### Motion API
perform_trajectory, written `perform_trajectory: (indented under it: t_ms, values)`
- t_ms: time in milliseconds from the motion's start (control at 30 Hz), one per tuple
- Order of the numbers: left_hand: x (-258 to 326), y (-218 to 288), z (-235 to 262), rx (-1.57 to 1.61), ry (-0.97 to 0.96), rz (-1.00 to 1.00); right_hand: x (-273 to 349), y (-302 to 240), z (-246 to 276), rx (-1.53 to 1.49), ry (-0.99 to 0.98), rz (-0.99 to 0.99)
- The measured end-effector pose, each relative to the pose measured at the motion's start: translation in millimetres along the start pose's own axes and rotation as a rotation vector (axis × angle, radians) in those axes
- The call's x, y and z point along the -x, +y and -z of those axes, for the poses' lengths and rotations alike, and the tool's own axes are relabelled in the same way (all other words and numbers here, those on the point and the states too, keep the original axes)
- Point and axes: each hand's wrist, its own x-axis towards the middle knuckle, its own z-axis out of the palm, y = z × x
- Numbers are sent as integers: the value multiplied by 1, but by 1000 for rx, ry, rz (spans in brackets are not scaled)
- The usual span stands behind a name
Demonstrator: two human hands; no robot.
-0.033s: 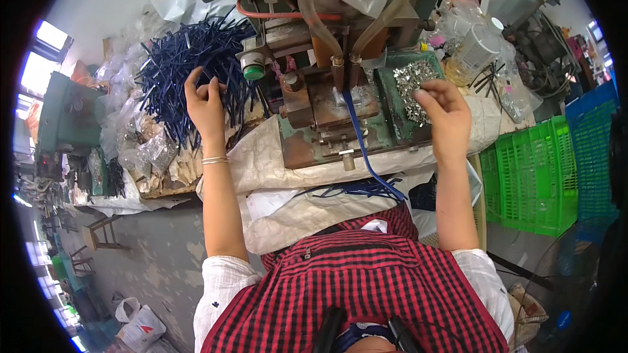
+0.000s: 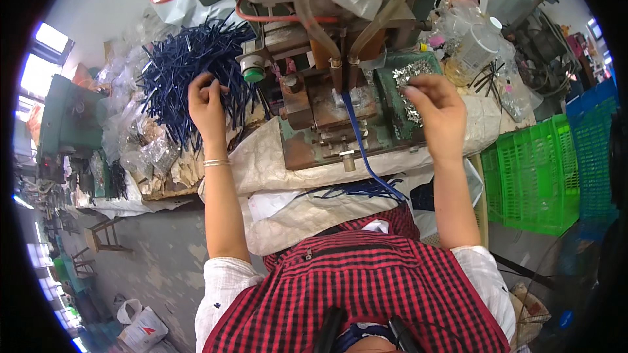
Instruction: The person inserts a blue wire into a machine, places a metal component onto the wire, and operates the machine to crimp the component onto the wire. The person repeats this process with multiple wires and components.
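Observation:
My left hand (image 2: 206,106) is over the near side of a heap of dark blue flat strips (image 2: 171,78). Its fingers are curled, with thumb and index tips close together; anything between them is too small to make out. Above a pile of small shiny metal pieces (image 2: 407,73) in a green metal tray (image 2: 392,108), my right hand (image 2: 445,114) has its thumb and fingers bent toward each other. What they hold, if anything, is hidden. Between the hands, a brighter blue strip (image 2: 358,132) hangs from the worn metal machine (image 2: 327,108) and curves down toward my lap.
More blue strips (image 2: 360,188) lie on the pale cloth near my lap. Clear tubes (image 2: 304,0) run down to the machine, with a green-ended knob (image 2: 253,73) at its left. Plastic bags and a clear jug (image 2: 476,46) stand right; green crates (image 2: 533,173) are below.
My right hand has shifted slightly left and lower over the metal pieces. The index finger of my left hand has bent in toward the thumb. The hanging strip stays in place.

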Motion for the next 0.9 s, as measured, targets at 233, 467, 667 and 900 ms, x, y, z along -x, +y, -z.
perform_trajectory:
  t_ms: [233, 467, 667, 900]
  values:
    - [59, 82, -22, 251, 5, 171, 4, -15, -80, -103, -65, 74]
    - [79, 213, -23, 353, -13, -646, 1, -40, -86, -293, -159, -101]
    - [107, 190, -54, -112, -298, -1037, 16, -53, -66, 87, -186, 171]
    - [109, 169, -91, -149, -307, -1210, -7, 56, 37, 1177, 117, 284]
